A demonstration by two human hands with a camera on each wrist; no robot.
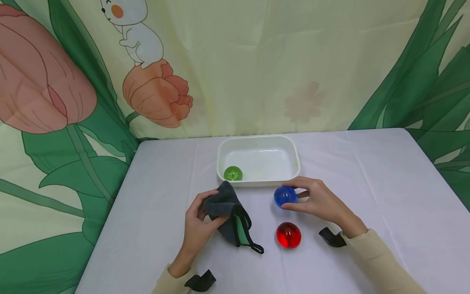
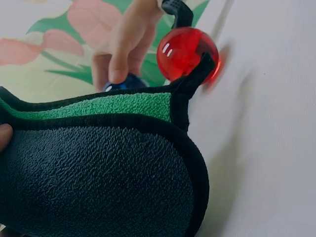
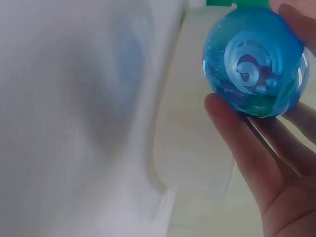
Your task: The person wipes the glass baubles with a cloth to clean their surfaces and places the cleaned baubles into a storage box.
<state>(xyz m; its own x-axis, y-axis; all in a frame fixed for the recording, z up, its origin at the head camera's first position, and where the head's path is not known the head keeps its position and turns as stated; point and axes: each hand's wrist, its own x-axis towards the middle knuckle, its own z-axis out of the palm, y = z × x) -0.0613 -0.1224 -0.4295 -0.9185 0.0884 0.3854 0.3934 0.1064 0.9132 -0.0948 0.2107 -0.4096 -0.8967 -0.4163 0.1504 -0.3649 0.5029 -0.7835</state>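
Note:
My left hand (image 1: 200,228) grips a folded dark grey cloth (image 1: 224,204) with black edging, a green inner side and a hanging loop. In the left wrist view the cloth (image 2: 98,173) fills the lower part, its green lining showing along the fold. Thumb and fingers of my right hand (image 1: 317,200) pinch a clear blue ball (image 1: 285,197) just in front of the tray. A pale swirl shows inside the blue ball (image 3: 254,64) in the right wrist view, where it is held off the tabletop. On the table between the hands lies a clear red ball (image 1: 288,235).
A white rectangular tray (image 1: 258,183) stands at the back of the table, with a green ball (image 1: 233,173) in its front left corner. White cloth covers the table (image 1: 385,196). Behind hangs a curtain (image 1: 257,73) printed with flowers.

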